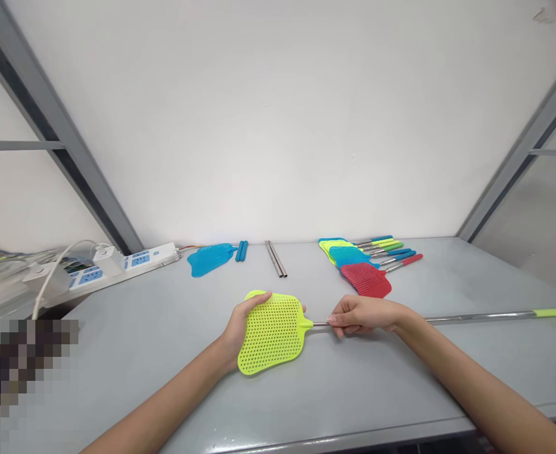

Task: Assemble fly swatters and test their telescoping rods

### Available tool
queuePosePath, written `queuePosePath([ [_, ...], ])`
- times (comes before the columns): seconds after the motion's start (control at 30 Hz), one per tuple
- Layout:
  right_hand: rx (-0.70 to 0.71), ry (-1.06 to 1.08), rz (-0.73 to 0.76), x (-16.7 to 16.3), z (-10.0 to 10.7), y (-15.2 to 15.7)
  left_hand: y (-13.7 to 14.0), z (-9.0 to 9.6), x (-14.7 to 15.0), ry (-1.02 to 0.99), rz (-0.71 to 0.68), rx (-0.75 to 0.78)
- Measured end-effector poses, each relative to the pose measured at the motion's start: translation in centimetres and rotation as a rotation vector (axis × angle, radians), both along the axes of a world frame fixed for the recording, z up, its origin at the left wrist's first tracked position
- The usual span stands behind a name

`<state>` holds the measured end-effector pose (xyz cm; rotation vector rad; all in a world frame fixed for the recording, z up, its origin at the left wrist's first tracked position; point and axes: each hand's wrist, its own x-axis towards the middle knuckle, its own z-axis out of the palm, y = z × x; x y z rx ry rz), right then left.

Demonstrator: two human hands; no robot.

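Lime-yellow, the swatter (274, 333) stretches over the grey table (315, 403) before me. My left hand (233, 331) grips its mesh head (271, 340), while my right hand (363, 313) pinches the shaft (476, 316) (silvery, long) between thumb and fingers (340, 330)

The flat neon-yellow plastic swatter head (274, 333) is patterned with rows of small holes; its slim metal shaft (476, 317) gleams silver. Elsewhere are a red mesh swatter head (365, 280), two blue cylindrical grips (244, 251) and the plain grey worktop (344, 391).
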<state>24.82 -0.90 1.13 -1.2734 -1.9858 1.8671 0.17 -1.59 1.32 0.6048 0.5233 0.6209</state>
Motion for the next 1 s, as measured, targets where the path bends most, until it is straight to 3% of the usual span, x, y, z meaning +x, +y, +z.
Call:
queuePosePath([
  [0.33, -0.036, 0.02, 0.014, -1.4, -0.4, -0.1, -0.5, -0.2, 0.6, 0.012, -0.016, 0.009],
  [0.7, 0.075, 0.004, 0.029, -1.6, -0.4, -0.5, 0.0, -0.3, 0.8, 0.028, -0.053, -0.038],
  [1.0, 0.13, 0.016, 0.015, -1.2, 0.6, -0.8, 0.5, -0.6, 0.8, 0.141, 0.068, -0.041],
])
